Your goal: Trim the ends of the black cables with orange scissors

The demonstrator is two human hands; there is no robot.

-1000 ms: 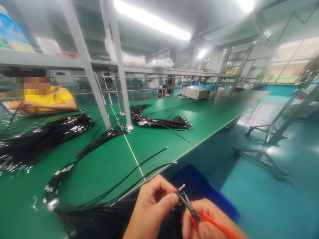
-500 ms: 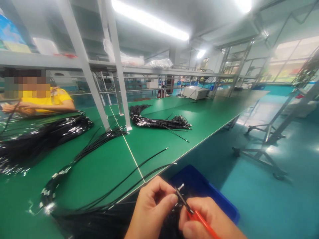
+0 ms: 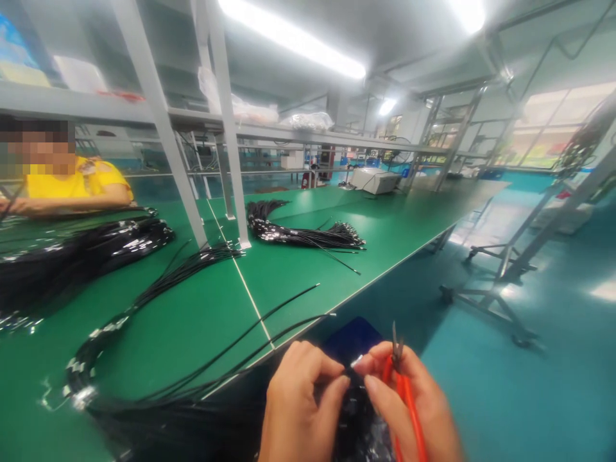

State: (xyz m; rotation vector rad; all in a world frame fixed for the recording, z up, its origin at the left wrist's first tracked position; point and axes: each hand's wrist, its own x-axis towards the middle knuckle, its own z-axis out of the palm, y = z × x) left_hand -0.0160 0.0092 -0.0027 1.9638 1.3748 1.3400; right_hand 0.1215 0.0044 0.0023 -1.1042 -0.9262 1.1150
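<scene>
Workbench (image 3: 192, 340) with green top, seen from the worker's head: the surface runs from the lower left toward the far right, crossed by a pale seam (image 3: 244, 282), with its light edge bordering the aisle. Three gatherings of black leads with pale ends lie on it: a thick heap (image 3: 81, 256) at left, a curved bundle (image 3: 303, 235) beyond the seam, and a long bundle (image 3: 103, 333) bending along the near side, tied or wrapped with something shiny at its bend. Two loose leads reach across the seam toward the edge.

Lower centre, beyond the bench edge: the left hand (image 3: 305, 398) pinches a black cable (image 3: 356, 362) between thumb and forefinger, its pale tip between the two hands. The right hand (image 3: 416, 398) grips red-handled cutters (image 3: 408, 404) against its palm, blades upward; its thumb and forefinger close in at the tip, though contact cannot be made out. A blue bin (image 3: 353, 330) sits behind the hands.

Above the bench, grey posts carry a shelf (image 3: 327, 136) bearing clear plastic bags (image 3: 308, 120); a white box (image 3: 375, 180) stands farther along the green top. Upper left, a co-worker (image 3: 81, 179) in yellow sits across the heap. Right, a wheeled metal frame (image 3: 500, 289) stands on a glossy blue-green floor (image 3: 481, 385), with windows (image 3: 553, 122) behind and tube lights (image 3: 298, 42) overhead.
</scene>
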